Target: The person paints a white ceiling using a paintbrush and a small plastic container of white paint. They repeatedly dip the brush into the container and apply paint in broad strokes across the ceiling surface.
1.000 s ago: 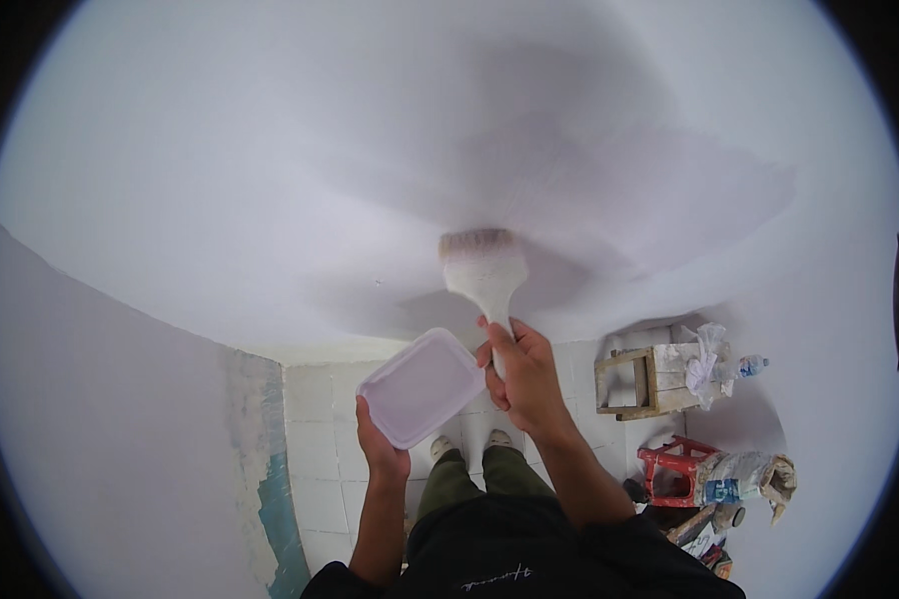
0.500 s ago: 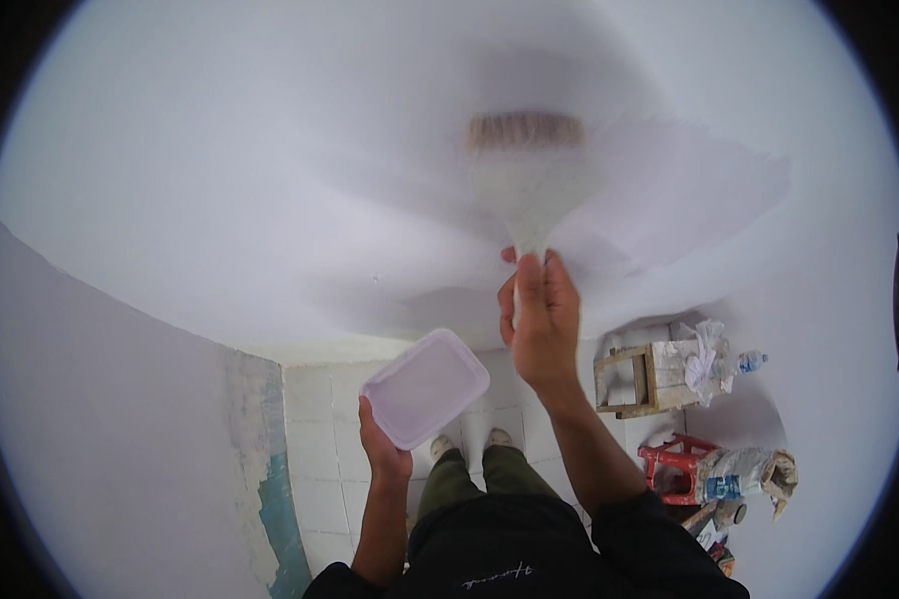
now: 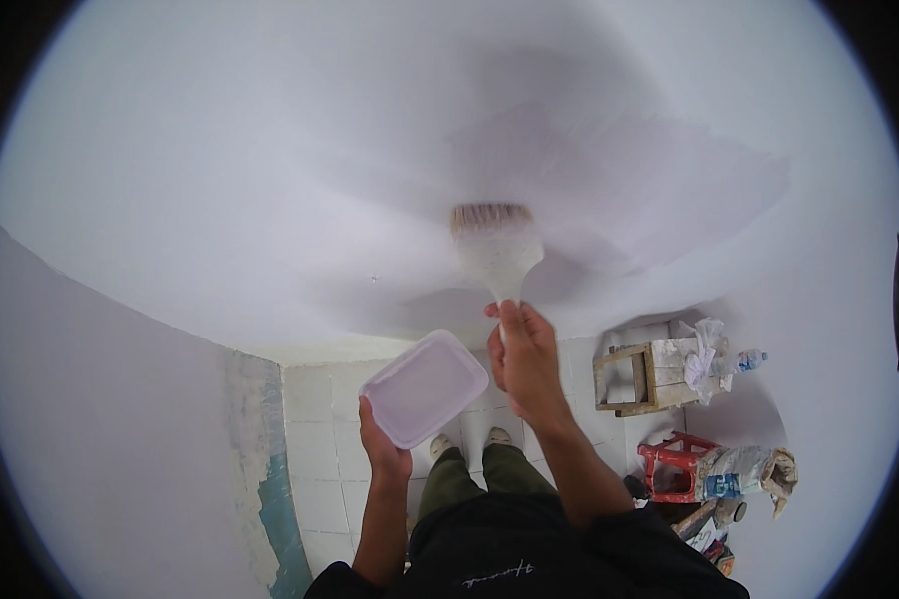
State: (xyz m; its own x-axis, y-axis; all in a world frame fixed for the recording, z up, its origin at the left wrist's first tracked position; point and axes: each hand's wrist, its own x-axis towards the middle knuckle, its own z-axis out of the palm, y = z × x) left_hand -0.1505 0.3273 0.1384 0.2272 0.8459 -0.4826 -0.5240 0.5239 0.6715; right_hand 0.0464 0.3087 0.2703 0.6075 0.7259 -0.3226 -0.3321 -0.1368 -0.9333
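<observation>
My right hand [image 3: 526, 357] is closed round the handle of a wide, pale paintbrush [image 3: 501, 262], its bristles pointing up against the white wall [image 3: 270, 180]. A patch of pale lilac paint [image 3: 659, 185] spreads over the wall above and to the right of the bristles. Lower down and to the left, my left hand [image 3: 385, 449] grips the near edge of a shallow rectangular plastic tub [image 3: 425, 389]. Lilac paint covers the inside of the tub. Most of the left fingers are hidden beneath it.
On the tiled floor [image 3: 315, 449] at right stand a wooden stool [image 3: 654, 377] with a crumpled plastic bag [image 3: 704, 359], a water bottle [image 3: 752, 360] and a red plastic stool [image 3: 672, 469] with a paint-stained sack [image 3: 759, 471]. The left wall [image 3: 140, 419] has a bare, teal-patched edge.
My right hand has drawn the brush down and slightly left along the wall. More of the lilac patch shows where the brush was. The left hand and tub have stayed in place.
</observation>
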